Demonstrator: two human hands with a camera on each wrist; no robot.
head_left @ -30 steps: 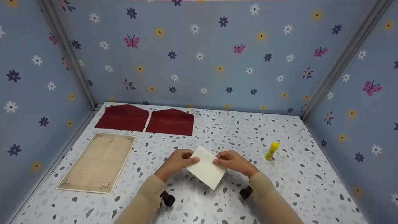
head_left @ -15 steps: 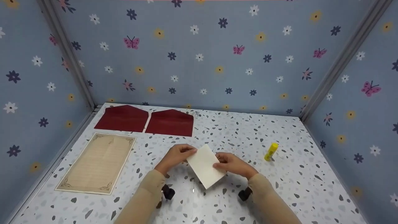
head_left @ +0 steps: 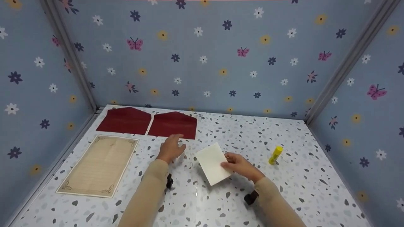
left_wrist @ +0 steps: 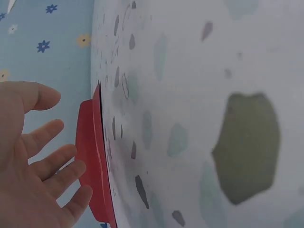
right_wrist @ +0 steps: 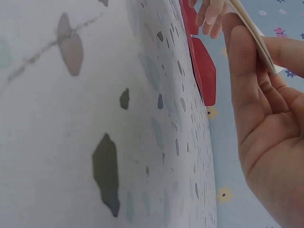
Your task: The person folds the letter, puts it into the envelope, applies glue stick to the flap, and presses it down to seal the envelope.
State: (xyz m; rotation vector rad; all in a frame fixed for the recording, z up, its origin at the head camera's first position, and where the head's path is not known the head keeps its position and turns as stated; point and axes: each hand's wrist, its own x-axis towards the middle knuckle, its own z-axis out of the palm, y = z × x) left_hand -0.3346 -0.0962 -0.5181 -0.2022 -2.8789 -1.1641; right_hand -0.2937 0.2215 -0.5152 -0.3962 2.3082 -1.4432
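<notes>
In the head view the right hand (head_left: 242, 166) pinches a cream folded paper (head_left: 212, 164) by its right side, thumb on top. The right wrist view shows the paper's layered edge (right_wrist: 256, 35) between the thumb and fingers of the right hand (right_wrist: 273, 114). The left hand (head_left: 171, 148) holds nothing and hovers over the table, its fingertips near the lower edge of the right-hand red envelope (head_left: 173, 125). Its fingers are spread and slightly bent in the left wrist view, where the hand (left_wrist: 40, 161) appears in front of a red envelope (left_wrist: 92, 161).
A second red envelope (head_left: 124, 121) lies at the back left of the speckled table (head_left: 252, 135). Below it is a tan bordered sheet (head_left: 99, 165). A yellow glue stick (head_left: 276, 155) stands at the right. Flowered walls (head_left: 202, 78) enclose the back and sides.
The left hand has let go of the cream paper and moved up and left toward the red envelope. The paper has turned and shifted slightly right in the right hand.
</notes>
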